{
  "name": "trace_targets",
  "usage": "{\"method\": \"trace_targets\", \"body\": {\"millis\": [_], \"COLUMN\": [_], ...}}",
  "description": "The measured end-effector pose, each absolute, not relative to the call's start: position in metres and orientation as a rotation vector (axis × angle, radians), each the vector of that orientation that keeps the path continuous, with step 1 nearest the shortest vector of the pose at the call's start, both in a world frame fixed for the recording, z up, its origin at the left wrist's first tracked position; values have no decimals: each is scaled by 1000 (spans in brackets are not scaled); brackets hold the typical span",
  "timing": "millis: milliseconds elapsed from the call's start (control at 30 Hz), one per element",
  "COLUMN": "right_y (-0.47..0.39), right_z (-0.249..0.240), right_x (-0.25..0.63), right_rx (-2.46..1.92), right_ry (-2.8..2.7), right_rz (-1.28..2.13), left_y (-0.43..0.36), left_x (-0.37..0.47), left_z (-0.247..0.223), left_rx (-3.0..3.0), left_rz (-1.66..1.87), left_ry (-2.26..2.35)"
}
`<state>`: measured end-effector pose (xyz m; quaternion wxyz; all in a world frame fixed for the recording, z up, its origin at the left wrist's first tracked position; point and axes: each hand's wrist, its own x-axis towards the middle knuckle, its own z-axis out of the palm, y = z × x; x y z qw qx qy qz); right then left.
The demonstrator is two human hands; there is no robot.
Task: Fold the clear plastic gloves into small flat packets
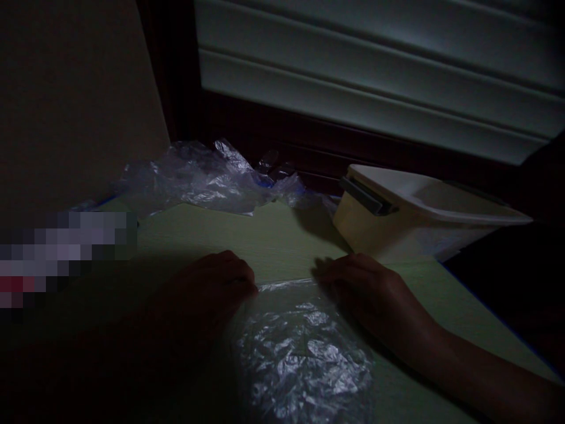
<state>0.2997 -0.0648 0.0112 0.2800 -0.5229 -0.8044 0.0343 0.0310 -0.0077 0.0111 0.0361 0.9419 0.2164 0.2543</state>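
A clear, crinkled plastic bag (304, 359) lies on the pale green table (212, 235) in front of me, its far edge stretched between my two hands. My left hand (223, 280) is closed, with its fingertips pinching the left corner of that edge. At the right corner, my right hand (357, 282) is closed on the same edge, the fingers bent and pressed together. Shiny creases cover the near part of the bag, and its bottom runs out of the picture. The scene is dark, so the fingertips are partly lost in shadow.
A heap of crumpled clear plastic bags (194, 176) runs along the table's far edge. An open cream plastic bin (388, 224) with a dark handle stands at the back right corner. Behind are a slatted shutter (353, 76) and a wall (75, 100). Something at the left is pixelated.
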Motion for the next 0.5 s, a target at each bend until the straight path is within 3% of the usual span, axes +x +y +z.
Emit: {"method": "trace_targets", "body": {"millis": [500], "right_y": [-70], "right_z": [16], "right_x": [298], "right_rx": [-1406], "right_ry": [-2384], "right_rz": [-346], "left_y": [-21], "left_x": [32], "left_z": [15], "left_rx": [3214], "left_rz": [662], "left_ry": [633]}}
